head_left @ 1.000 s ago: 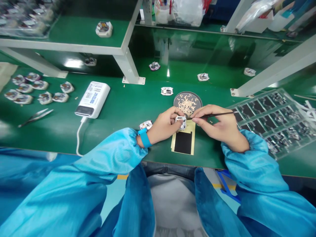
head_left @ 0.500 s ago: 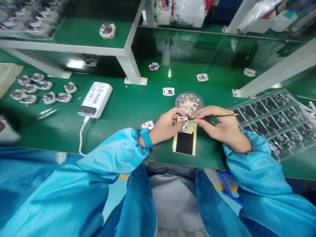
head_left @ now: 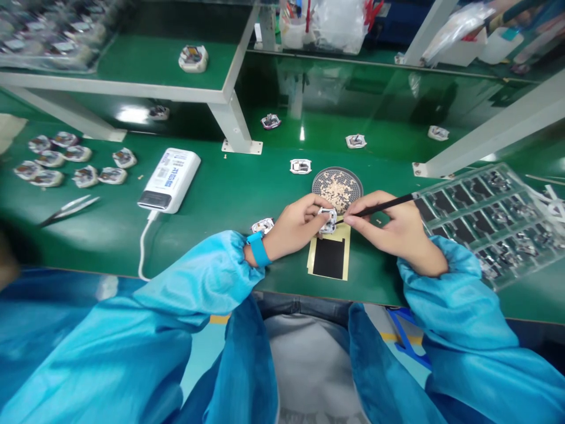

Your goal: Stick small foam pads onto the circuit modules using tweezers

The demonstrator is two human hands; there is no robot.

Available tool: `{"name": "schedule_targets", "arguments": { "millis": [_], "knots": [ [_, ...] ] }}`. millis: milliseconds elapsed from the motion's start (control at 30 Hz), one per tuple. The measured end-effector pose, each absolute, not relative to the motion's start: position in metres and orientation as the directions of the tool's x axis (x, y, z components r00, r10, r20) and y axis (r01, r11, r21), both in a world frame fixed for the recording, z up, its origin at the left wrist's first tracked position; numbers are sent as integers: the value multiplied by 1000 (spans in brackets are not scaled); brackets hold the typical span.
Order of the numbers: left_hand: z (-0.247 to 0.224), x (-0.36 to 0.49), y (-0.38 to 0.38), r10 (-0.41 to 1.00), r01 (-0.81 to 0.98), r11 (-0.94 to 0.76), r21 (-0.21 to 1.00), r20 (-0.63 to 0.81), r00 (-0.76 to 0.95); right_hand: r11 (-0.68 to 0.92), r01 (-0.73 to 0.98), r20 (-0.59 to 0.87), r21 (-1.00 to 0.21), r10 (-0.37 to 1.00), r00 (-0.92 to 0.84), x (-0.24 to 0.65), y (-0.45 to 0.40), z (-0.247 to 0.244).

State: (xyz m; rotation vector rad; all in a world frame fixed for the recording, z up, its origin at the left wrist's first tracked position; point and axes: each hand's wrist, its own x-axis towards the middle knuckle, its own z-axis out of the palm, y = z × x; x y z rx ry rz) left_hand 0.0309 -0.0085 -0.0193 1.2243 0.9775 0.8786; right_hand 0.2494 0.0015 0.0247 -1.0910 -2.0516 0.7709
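Observation:
My left hand is closed around a small white watch-like housing with parts inside, held above the table. Dark tweezers are pinched in my right hand, their tip at the housing's right side. Just behind the hands sits a round dark dish full of tiny beige pieces. Below the housing lies a yellowish sheet with a black rectangle. Another white housing rests beside my left wrist, partly covered by it. One more white housing lies to the left of the dish.
On the right stands a clear compartment tray with black and metallic parts. To the left are a white power bank with a cable, a second pair of tweezers and several housings. Grey shelf legs rise behind.
The tweezers have rolled in my right hand, showing a broader dark side, and their tip sits slightly lower against the housing. My left hand keeps its hold.

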Motion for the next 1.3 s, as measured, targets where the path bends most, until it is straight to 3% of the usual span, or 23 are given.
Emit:
{"name": "schedule_targets", "arguments": {
  "millis": [433, 667, 867, 967, 1067, 1167, 1233, 1300],
  "knots": [
    [-18, 24, -9, 939, 21, -72, 997, 61, 338, 449, 464, 292, -764, 881, -371, 248, 2, 26],
    [-13, 20, -4, 941, 54, -98, 994, 75, 331, 224, 336, 56, -915, 894, -444, 252, 10, 31],
    [-13, 18, 1, 954, 7, -57, 998, 52, 294, 72, 318, -113, -945, 842, -527, 265, 21, 31],
    [-10, 17, 2, 961, 7, -7, 1000, 5, 277, 56, 228, -60, -972, 880, -472, 271, 16, 31],
    [-7, 16, 2, 951, -18, 66, 998, -58, 304, 32, 183, -20, -983, 960, -279, 299, 10, 36],
    [-5, 16, 0, 933, -31, 99, 995, -82, 350, 50, 482, 104, -875, 991, 86, 360, 5, 46],
    [-7, 17, -3, 907, -25, 108, 994, -88, 412, -49, 797, 317, -602, 901, 295, 410, 4, 47],
    [-9, 17, -5, 866, 8, 114, 993, -104, 489, -329, 881, 335, -341, 833, 440, 454, 4, 40]
  ]
}}
